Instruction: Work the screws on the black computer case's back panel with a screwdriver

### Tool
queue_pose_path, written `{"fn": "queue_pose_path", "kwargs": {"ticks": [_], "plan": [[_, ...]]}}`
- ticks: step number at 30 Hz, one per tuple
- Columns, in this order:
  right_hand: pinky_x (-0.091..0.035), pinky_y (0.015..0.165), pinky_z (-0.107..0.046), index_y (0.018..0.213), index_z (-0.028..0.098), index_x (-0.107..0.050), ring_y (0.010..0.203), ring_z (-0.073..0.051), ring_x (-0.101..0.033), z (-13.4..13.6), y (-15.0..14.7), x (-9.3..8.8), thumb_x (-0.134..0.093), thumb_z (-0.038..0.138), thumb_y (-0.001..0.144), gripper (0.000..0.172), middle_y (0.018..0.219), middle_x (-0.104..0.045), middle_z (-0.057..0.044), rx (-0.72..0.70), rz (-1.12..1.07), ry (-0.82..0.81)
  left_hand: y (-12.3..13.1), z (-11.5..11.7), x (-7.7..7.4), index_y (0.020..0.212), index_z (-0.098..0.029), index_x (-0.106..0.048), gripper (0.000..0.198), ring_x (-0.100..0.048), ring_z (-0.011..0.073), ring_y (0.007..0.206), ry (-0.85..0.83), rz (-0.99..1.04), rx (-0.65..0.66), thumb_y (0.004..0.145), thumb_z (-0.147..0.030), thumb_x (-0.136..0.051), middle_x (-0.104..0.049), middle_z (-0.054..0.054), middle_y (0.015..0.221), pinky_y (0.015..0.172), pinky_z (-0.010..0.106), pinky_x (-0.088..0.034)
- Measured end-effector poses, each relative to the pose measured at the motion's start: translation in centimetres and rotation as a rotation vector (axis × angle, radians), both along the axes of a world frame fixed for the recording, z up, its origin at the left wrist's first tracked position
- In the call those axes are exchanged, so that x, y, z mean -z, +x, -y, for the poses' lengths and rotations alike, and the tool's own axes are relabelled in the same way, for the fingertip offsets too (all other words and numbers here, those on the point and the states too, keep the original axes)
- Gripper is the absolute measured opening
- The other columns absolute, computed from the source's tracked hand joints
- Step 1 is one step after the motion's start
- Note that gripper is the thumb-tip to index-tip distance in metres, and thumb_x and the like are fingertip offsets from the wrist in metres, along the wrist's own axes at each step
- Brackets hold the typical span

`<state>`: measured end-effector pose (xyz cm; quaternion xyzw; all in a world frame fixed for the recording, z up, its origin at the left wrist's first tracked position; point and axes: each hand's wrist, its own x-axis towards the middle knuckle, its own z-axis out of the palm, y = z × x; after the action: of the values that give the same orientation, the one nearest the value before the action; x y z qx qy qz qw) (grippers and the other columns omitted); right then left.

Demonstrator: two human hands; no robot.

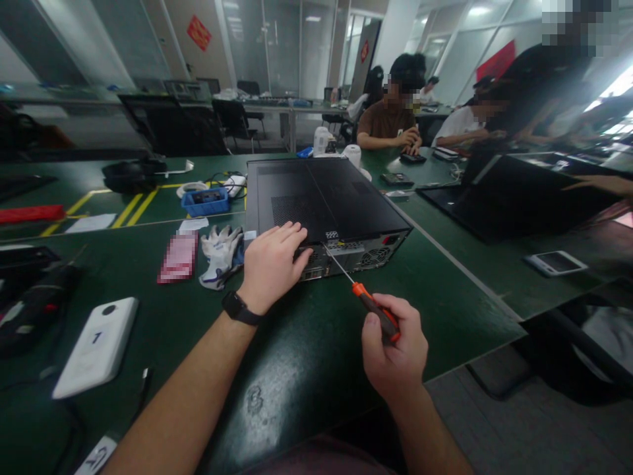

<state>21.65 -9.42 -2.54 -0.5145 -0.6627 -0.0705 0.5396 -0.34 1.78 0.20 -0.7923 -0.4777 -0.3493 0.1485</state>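
A black desktop computer case (306, 191) lies on its side on the green table, its rear panel with fan grille and ports facing me. My left hand (274, 257) rests on the near top edge of the case, fingers laid out flat and thumb at the rear edge. In my right hand (395, 343) is a screwdriver (376, 310) with an orange and dark handle, fingers wrapped round it. Its thin shaft points up and left, and the tip meets the rear panel near the upper edge. Whether it sits in a screw is too small to tell.
Left of the case are white work gloves (220, 254), a pink packet (179, 256) and a blue bin (205, 200). A white device marked 1 (96, 346) lies nearer. To the right are a phone (558, 262) and a laptop (514, 191). Several people sit beyond.
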Motion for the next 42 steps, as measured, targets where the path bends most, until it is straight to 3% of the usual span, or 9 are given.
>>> {"fn": "queue_pose_path", "kwargs": {"ticks": [4,10,14,19,24,30,36,40,42], "plan": [[-0.059,0.058,-0.026,0.119,0.022,-0.068,0.061,-0.014,-0.073,0.0,0.1,0.4,-0.056,0.027,0.101,0.021,0.086,-0.077,-0.001,0.03,-0.096,-0.079,0.0,0.1,-0.1,0.124,-0.015,-0.074,0.03,-0.071,0.0293,0.128,0.006,0.001,-0.003,0.098,-0.028,-0.07,-0.076,0.013,0.134,0.113,0.048,-0.056],[-0.065,0.071,-0.032,0.118,0.022,-0.067,0.082,-0.02,-0.079,-0.1,-0.1,0.1,-0.062,0.026,0.095,0.024,0.1,-0.078,-0.006,0.024,-0.041,-0.003,0.1,0.1,-0.1,0.124,-0.015,-0.074,0.03,-0.071,0.0298,0.128,0.0,-0.003,-0.006,0.097,-0.029,-0.07,-0.076,0.013,0.134,0.112,0.049,-0.056],[-0.062,0.061,-0.027,0.119,0.023,-0.069,0.063,-0.015,-0.074,0.0,0.0,0.6,-0.06,0.029,0.1,0.022,0.088,-0.078,-0.002,0.047,-0.087,-0.056,0.1,0.1,-0.1,0.124,-0.015,-0.074,0.03,-0.071,0.0297,0.128,0.006,0.001,-0.002,0.097,-0.028,-0.07,-0.076,0.014,0.134,0.112,0.048,-0.056],[-0.061,0.06,-0.027,0.124,0.021,-0.067,0.065,-0.016,-0.074,0.3,0.2,0.9,-0.059,0.031,0.099,0.028,0.091,-0.078,-0.004,0.001,-0.095,-0.099,0.0,0.0,0.0,0.125,-0.014,-0.074,0.031,-0.071,0.0302,0.129,-0.004,0.004,0.003,0.097,-0.028,-0.07,-0.075,0.014,0.135,0.112,0.049,-0.056],[-0.057,0.055,-0.024,0.124,0.022,-0.068,0.056,-0.013,-0.07,0.1,0.0,0.7,-0.053,0.028,0.104,0.026,0.076,-0.074,0.001,-0.029,-0.13,-0.096,0.0,0.1,0.0,0.125,-0.015,-0.074,0.03,-0.07,0.03,0.13,-0.011,0.008,-0.003,0.098,-0.028,-0.069,-0.075,0.014,0.136,0.114,0.05,-0.055],[-0.063,0.071,-0.031,0.117,0.021,-0.067,0.083,-0.019,-0.076,0.1,-0.2,-0.4,-0.056,0.025,0.098,0.022,0.098,-0.076,-0.006,-0.062,-0.019,0.006,0.0,0.1,-0.1,0.125,-0.016,-0.074,0.03,-0.07,0.0296,0.13,-0.011,-0.004,-0.006,0.098,-0.029,-0.069,-0.076,0.013,0.135,0.113,0.049,-0.055],[-0.057,0.055,-0.025,0.124,0.021,-0.067,0.057,-0.013,-0.07,0.2,-0.1,0.1,-0.051,0.025,0.104,0.026,0.084,-0.076,-0.001,-0.021,-0.084,-0.106,0.0,0.1,0.0,0.126,-0.017,-0.073,0.03,-0.07,0.0293,0.131,-0.015,0.0,-0.005,0.099,-0.03,-0.067,-0.075,0.012,0.136,0.114,0.049,-0.055],[-0.064,0.068,-0.032,0.126,0.021,-0.065,0.081,-0.02,-0.078,0.3,-0.1,0.4,-0.06,0.028,0.098,0.03,0.103,-0.077,-0.008,0.002,-0.096,-0.066,0.0,0.0,0.0,0.127,-0.019,-0.073,0.03,-0.069,0.0296,0.132,-0.041,0.013,-0.002,0.099,-0.029,-0.067,-0.074,0.011,0.138,0.115,0.051,-0.054],[-0.064,0.069,-0.033,0.123,0.022,-0.066,0.081,-0.02,-0.079,0.3,-0.1,0.5,-0.061,0.028,0.097,0.028,0.102,-0.078,-0.007,0.028,-0.101,-0.052,0.0,0.1,0.0,0.127,-0.02,-0.073,0.031,-0.069,0.0294,0.132,-0.048,0.018,-0.002,0.098,-0.029,-0.068,-0.074,0.011,0.138,0.115,0.051,-0.054]]}}
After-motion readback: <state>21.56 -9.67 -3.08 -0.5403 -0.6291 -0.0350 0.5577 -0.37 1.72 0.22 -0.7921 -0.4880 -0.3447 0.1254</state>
